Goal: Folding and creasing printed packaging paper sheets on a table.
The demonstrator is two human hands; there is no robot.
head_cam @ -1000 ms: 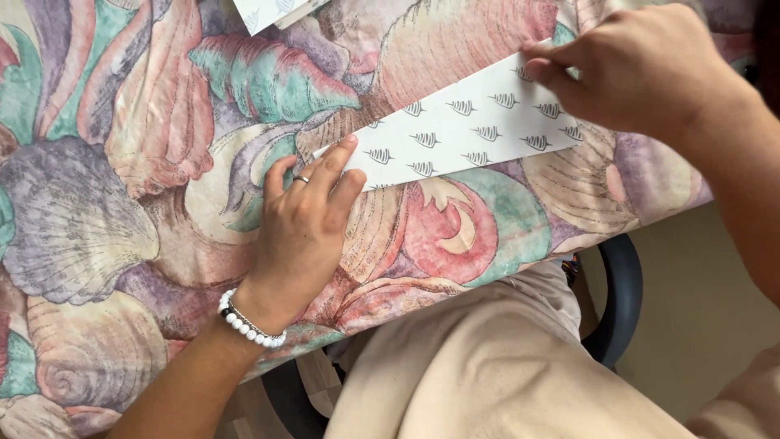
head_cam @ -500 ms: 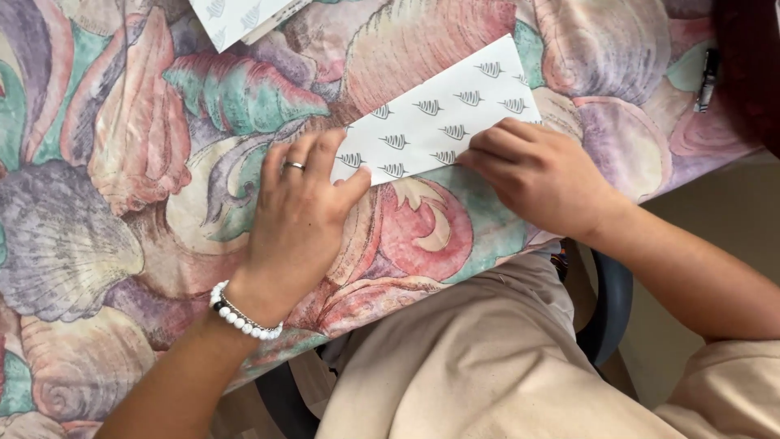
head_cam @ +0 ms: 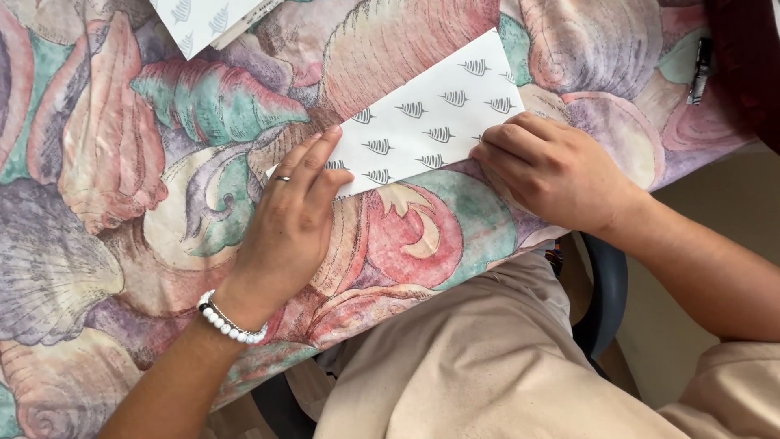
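Paper (head_cam: 422, 122), white with small grey printed motifs, is kept flat on the tablecloth (head_cam: 162, 162), and everything else is best placed from it. Its lower left corner is covered by the left hand (head_cam: 288, 223), whose fingers (head_cam: 313, 158) are laid flat and close together, a ring being worn on one of them; its lower right edge is pressed by the right hand (head_cam: 552, 167), whose fingers (head_cam: 508, 142) are curled and bunched against the sheet, nothing being pinched as far as can be seen. A crooked crease is judged the main risk: the cloth beneath the paper is soft and may give or shift under uneven pressure, so the sheet could skew or wrinkle. If one hand is lifted too soon, a slide towards the table edge below the paper seems possible. A second patterned sheet (head_cam: 207, 16) is seen well above and left of the paper, cut by the frame. A dark pen-like object (head_cam: 700, 69) lies far to the paper's right. The cloth is printed with large seashells in pink, green and purple. Below the paper, beige trousers (head_cam: 487, 358), a dark chair (head_cam: 605, 293) and pale floor are visible; little else of the room is shown.
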